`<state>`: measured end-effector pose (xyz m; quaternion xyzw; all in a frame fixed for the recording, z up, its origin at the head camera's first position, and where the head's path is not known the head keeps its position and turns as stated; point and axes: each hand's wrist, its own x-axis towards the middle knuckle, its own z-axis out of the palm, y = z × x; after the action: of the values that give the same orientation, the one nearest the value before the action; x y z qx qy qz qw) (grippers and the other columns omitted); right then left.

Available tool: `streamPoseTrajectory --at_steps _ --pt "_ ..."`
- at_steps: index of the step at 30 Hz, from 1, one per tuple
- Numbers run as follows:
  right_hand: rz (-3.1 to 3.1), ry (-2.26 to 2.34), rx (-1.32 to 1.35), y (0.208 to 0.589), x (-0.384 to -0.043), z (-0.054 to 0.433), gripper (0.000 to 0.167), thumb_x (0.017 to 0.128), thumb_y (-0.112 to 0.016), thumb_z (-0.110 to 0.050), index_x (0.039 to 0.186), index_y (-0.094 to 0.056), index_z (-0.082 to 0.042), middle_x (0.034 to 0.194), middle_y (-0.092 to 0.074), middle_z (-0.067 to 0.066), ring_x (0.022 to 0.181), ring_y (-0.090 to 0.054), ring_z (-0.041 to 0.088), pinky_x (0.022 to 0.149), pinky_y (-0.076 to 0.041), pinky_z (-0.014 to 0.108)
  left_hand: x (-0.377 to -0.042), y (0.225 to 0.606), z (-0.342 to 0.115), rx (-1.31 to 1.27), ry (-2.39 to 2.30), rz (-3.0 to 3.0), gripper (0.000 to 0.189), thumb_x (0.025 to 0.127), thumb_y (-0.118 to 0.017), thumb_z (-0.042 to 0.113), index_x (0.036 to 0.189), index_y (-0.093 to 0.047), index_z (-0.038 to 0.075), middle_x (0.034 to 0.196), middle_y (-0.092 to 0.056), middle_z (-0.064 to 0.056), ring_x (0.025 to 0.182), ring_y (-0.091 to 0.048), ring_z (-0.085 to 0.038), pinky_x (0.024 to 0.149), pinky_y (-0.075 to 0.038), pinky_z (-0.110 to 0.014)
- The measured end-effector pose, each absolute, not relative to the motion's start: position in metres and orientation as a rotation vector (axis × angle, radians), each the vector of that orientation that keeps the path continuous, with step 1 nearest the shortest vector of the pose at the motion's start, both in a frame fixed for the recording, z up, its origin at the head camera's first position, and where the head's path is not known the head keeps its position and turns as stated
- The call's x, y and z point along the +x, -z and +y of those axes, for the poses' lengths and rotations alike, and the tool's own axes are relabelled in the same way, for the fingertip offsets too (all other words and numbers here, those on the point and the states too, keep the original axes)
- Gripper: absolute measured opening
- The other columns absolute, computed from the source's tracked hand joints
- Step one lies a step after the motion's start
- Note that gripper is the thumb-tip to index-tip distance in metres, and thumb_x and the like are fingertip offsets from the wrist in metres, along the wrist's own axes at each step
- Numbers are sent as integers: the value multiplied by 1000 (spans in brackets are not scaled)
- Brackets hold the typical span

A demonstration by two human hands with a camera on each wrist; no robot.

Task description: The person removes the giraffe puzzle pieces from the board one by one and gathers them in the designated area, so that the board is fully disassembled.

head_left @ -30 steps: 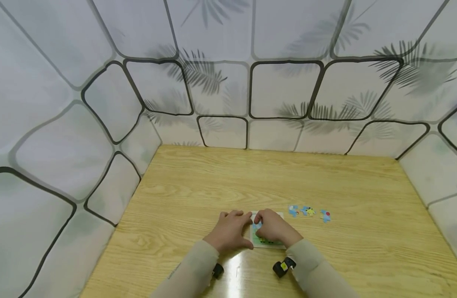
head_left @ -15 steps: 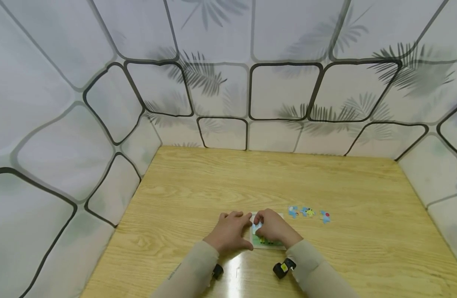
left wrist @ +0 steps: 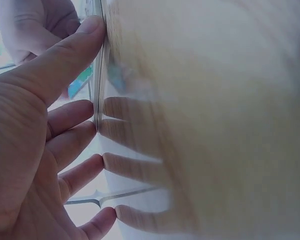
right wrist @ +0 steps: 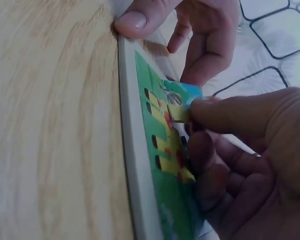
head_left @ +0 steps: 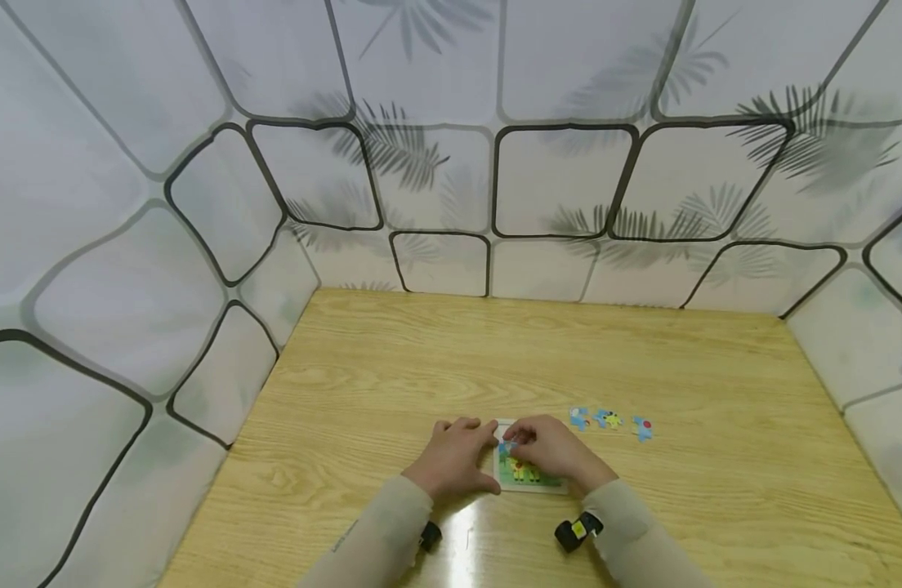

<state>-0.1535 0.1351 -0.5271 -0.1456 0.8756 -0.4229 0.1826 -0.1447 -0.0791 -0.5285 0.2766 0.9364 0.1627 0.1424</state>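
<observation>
A jigsaw puzzle board [head_left: 528, 489] with a pale frame lies on the table; its picture shows a yellow giraffe on green. Along its left edge my left hand [head_left: 454, 459] spreads its fingers, thumb at the near corner and index finger by the far one. In the left wrist view the thumb [left wrist: 72, 55] touches the board's side. Over the board's upper part, my right hand [head_left: 555, 447] pinches a small puzzle piece [right wrist: 178, 113] between thumb and fingers, its yellow part showing. The fingers hide the rest of that piece.
Three loose puzzle pieces lie to the board's upper right: a blue and white one [head_left: 579, 418], a blue and yellow one [head_left: 609, 417] and a blue one with a red spot [head_left: 643, 428]. A patterned cloth wall [head_left: 539, 265] borders the wooden table [head_left: 436, 351].
My right hand has shifted slightly right and lifted its fingers off the board's left part, baring more of the giraffe picture. My left hand and the loose pieces have stayed put.
</observation>
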Motion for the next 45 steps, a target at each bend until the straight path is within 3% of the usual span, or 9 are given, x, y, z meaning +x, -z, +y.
streamPoseTrajectory --at_steps 8,12,20,29,36,45 --pt "2316 1436 -243 530 -155 157 26 93 -73 -27 109 -74 -7 89 -71 0 75 -63 15 65 -52 30 -144 527 -78 800 -472 2698 79 75 -81 59 142 -58 23 151 -51 4 141 -41 -24 109 -30 -52" --pt "2167 1634 -116 527 -158 176 35 95 -72 -22 118 -69 4 89 -73 7 73 -66 18 64 -56 31 -144 525 -77 792 -473 2699 79 74 -81 58 140 -59 22 151 -50 3 140 -41 -24 108 -31 -52" --pt "2058 1741 -55 523 -154 223 42 97 -67 -11 129 -58 16 101 -72 12 86 -71 19 77 -59 32 -143 523 -77 801 -471 2701 80 73 -82 58 141 -59 22 152 -50 3 140 -42 -23 108 -31 -50" --pt "2173 1534 -52 527 -145 249 36 96 -68 -12 121 -65 14 89 -74 10 78 -73 21 71 -60 33 -143 524 -78 799 -476 2702 80 74 -82 58 141 -59 22 150 -52 2 140 -42 -23 108 -31 -51" --pt "2149 1485 -60 528 -138 251 31 96 -65 -4 119 -63 17 92 -74 13 77 -72 20 68 -59 32 -142 526 -78 791 -499 2684 82 74 -82 57 143 -57 21 149 -53 2 140 -41 -24 109 -29 -52" --pt "2450 1192 -57 517 -134 230 17 94 -62 -2 105 -70 7 68 -65 5 60 -61 17 57 -51 31 -142 525 -77 799 -470 2698 81 75 -81 59 143 -57 22 150 -52 3 140 -42 -23 107 -31 -51"
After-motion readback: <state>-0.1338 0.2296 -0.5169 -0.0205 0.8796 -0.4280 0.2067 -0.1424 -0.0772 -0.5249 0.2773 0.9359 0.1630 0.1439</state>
